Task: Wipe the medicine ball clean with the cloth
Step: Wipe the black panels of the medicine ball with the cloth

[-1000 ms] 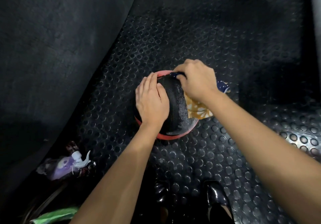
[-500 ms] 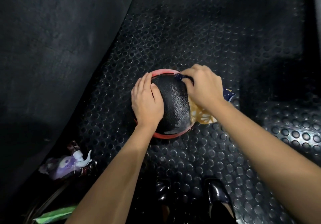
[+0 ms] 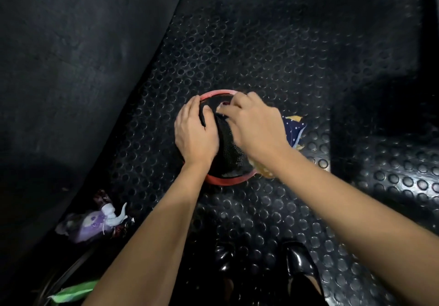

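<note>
Down on the studded floor mat (image 3: pixel 273 72) sits the ball (image 3: pixel 229 153), left hand (image 3: pixel 193 134) spread flat steadying it, right hand (image 3: pixel 255 127) bunching the cloth (image 3: pixel 293 128) against the top — likely heavy, grainy, best braced from both sides.

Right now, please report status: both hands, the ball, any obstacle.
Left hand flat on medicine ball, steadying. Right hand grips cloth, pressed on the ball. Spray bottle lies apart on floor, not obstructing.
</note>
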Tool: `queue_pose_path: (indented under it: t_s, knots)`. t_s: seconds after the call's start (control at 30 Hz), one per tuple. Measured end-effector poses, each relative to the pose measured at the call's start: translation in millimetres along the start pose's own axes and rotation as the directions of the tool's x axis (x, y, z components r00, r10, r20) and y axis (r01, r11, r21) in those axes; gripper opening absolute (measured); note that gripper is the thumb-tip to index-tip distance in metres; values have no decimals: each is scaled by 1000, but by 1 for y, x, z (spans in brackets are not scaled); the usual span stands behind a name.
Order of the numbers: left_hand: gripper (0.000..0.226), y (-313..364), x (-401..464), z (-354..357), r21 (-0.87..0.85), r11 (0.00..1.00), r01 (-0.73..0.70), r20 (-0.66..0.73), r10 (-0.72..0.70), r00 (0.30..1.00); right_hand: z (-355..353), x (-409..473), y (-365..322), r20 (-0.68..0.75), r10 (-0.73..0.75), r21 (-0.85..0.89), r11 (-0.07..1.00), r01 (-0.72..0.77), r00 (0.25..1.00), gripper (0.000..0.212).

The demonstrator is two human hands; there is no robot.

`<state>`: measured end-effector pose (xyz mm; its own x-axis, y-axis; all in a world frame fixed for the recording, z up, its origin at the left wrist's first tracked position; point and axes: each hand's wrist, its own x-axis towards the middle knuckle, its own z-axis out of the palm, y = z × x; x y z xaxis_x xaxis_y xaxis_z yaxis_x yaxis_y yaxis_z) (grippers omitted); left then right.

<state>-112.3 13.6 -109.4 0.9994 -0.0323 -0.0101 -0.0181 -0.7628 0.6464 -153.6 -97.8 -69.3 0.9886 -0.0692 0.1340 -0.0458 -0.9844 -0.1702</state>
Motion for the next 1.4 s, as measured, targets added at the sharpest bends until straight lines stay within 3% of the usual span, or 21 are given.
queue_pose_path:
  t_s: [0.17,0.3,0.33,0.4,0.47,0.6,0.63,0.73,0.9,0.93,1.0,1.07,1.1,1.27,1.4]
  knots:
    - [43,4,1,1,5,999,38,-20,-38,999,2,24,14,72,171,99,979,-177,983,28]
    - [43,3,4,-1,-29,996,82,1,-82,997,0,0,0,-16,-14,6,1000,14,1000,25]
    - [43,2,4,-2,-40,995,87,5,-87,996,-3,3,6,29,-20,29,999,19,999,26]
    - [42,2,4,-2,-48,994,97,-3,-97,995,-4,20,19,94,139,120,981,-150,986,29]
    - [42,3,4,-1,-58,992,113,-26,-115,993,1,19,15,85,205,119,970,-214,975,30]
    - [42,-2,4,-4,-79,984,161,-16,-163,986,2,-6,-6,-58,-19,79,997,23,998,28]
    - [42,-4,4,-5,-82,983,162,-15,-164,986,1,-3,-2,-22,-35,89,995,36,999,26]
    - [43,-5,7,-3,-77,982,170,-35,-173,984,2,13,5,35,148,114,982,-151,988,29]
    - [43,-7,10,-1,-84,972,221,-65,-226,972,8,-11,-11,-80,-1,85,996,8,997,25]
    - [44,-6,8,-1,-81,979,185,-76,-191,979,7,-9,-7,-65,40,122,992,-32,997,24]
    - [46,-3,4,-3,-50,996,-69,-110,64,992,4,2,2,-43,177,183,969,-167,983,24]
    - [49,-2,3,3,34,934,-357,-65,358,931,6,13,9,-31,229,183,958,-220,973,28]
    - [51,0,3,7,58,913,-404,-40,407,913,6,19,12,-13,241,178,956,-235,970,28]
    - [55,22,8,20,121,955,-272,-62,280,958,3,42,29,69,266,155,949,-274,962,29]
    - [55,23,16,22,152,967,-203,-32,210,977,2,29,22,52,198,147,968,-204,979,30]
